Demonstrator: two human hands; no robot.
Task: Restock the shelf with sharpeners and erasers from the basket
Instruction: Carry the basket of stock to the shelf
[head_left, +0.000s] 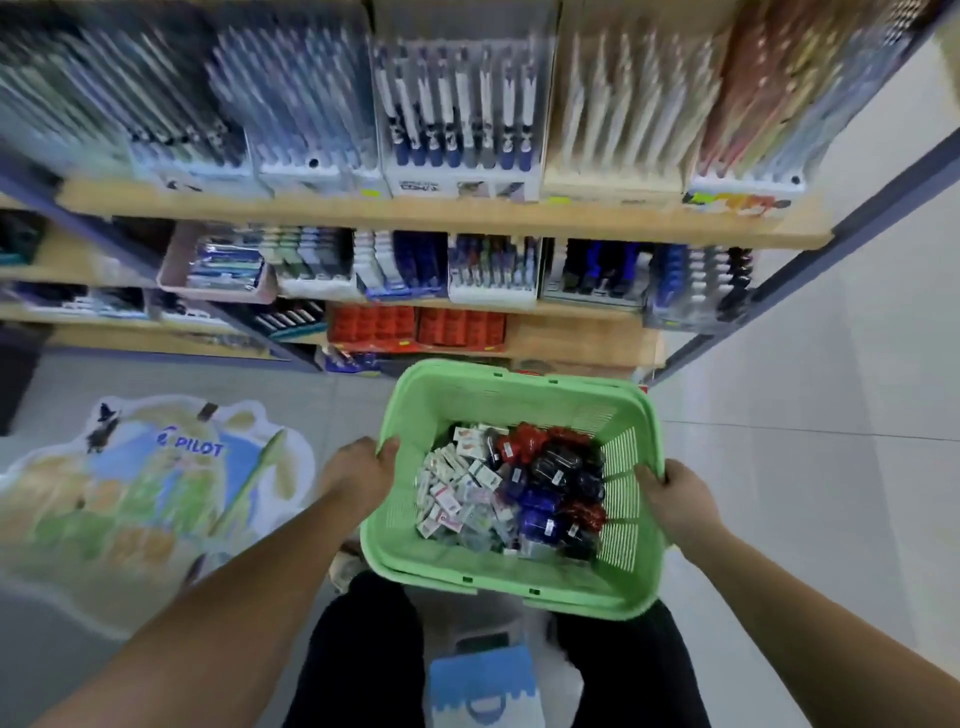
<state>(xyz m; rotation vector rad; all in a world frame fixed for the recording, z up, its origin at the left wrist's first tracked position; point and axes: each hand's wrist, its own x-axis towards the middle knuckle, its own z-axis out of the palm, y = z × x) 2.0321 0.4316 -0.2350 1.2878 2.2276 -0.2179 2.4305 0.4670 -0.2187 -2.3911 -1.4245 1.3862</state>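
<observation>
Squarely before us, we hold the green basket (498, 569) by its two sides, above our dark trousers (363, 649). Our left hand (361, 470) grips the basket's left rim, thumb hooked over the edge and the other fingers hidden beneath it. Our right hand (675, 501) grips the right rim in the same way, thumb laid against the slatted wall.

Inside the basket, the erasers (457, 488), in small white boxes, lie heaped on the left half. The red, blue and black wrapped sharpeners (550, 478) fill the right half, and the two piles touch. Beyond the basket's far rim stands the shelf (467, 215), its wooden boards packed with blurred pen displays (457, 114). Rows of red boxes (415, 327) sit on a lower board just past the basket.

To the basket's left, a floor sticker (156, 483) marked PILOT lies on the grey tiles (779, 467). Below the basket's near rim, between our legs, a blue-and-white bag (483, 686) shows.
</observation>
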